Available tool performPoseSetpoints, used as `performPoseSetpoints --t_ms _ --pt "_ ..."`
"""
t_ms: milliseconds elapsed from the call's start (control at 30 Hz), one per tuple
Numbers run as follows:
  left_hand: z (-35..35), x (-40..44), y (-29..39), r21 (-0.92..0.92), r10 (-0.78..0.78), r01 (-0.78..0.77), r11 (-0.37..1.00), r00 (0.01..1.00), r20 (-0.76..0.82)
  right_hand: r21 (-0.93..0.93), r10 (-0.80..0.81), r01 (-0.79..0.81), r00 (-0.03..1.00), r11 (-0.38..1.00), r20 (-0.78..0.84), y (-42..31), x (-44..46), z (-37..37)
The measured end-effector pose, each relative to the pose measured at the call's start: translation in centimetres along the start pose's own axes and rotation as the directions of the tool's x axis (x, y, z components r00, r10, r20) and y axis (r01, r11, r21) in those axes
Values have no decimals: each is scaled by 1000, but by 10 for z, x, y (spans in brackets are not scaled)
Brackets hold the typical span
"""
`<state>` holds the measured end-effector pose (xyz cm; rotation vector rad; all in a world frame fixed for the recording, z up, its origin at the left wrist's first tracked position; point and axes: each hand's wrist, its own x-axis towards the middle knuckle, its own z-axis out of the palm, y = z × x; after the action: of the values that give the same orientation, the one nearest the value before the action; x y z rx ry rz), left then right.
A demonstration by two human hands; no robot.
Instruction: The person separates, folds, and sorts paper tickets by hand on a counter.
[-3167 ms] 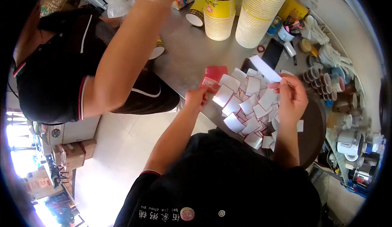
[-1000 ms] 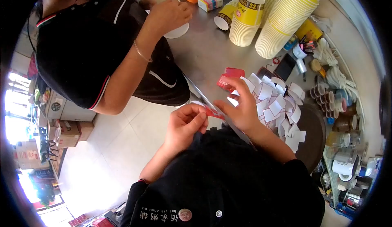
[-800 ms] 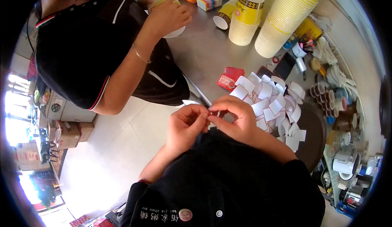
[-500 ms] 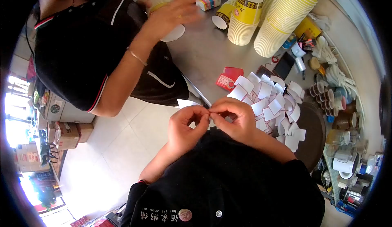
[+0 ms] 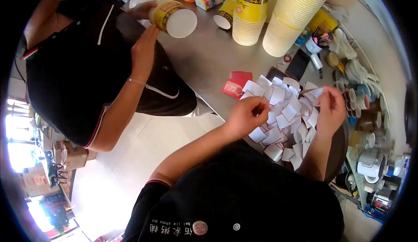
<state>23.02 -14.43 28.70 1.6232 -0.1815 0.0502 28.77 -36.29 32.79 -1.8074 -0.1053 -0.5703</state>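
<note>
My left hand [image 5: 247, 116] is closed in a pinch over the left side of a heap of white paper pieces [image 5: 286, 110] with reddish edges; whatever its fingertips hold is too small to tell. At the heap's upper right, my right hand [image 5: 332, 110] pinches a white paper piece [image 5: 316, 95]. The heap lies on a dark round surface [image 5: 338, 148] and the metal table beside it. Just left of the heap sits a stack of red cards [image 5: 237, 84] with a white printed label.
A co-worker's hands [image 5: 145, 50] hold a yellow paper bowl [image 5: 175, 19] at the left. Tall stacks of yellow cups [image 5: 284, 26] stand on the metal table [image 5: 202, 55]. A phone [image 5: 298, 64] lies behind the heap; small containers [image 5: 352, 96] line the right side.
My hands, earlier together near my chest, have separated and moved right over the heap. The white strip by my left hand is gone. The co-worker's bowl is tipped, its white round face showing.
</note>
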Motion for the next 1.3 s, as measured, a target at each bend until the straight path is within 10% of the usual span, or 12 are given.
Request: performPoseSetpoints --t_ms 267,400,600,1067,1300 --pt "7 36 -86 -339 -620 565 753 781 -77 -190 -58 15 973 982 -223 25 12 -43" --pt "-23 7 -95 -132 -763 751 646 641 -86 -149 -68 40 979 988 -191 30 8 -44" --pt "-55 -4 -128 -632 -848 634 446 525 -73 -128 -29 13 992 992 -122 34 1 -19" --pt "-79 -8 -108 -378 -774 676 632 574 -267 -62 -144 152 982 986 124 1 -13 46" --pt "-94 -59 -111 -114 -540 549 828 725 -426 371 132 -280 917 885 376 -31 -31 74"
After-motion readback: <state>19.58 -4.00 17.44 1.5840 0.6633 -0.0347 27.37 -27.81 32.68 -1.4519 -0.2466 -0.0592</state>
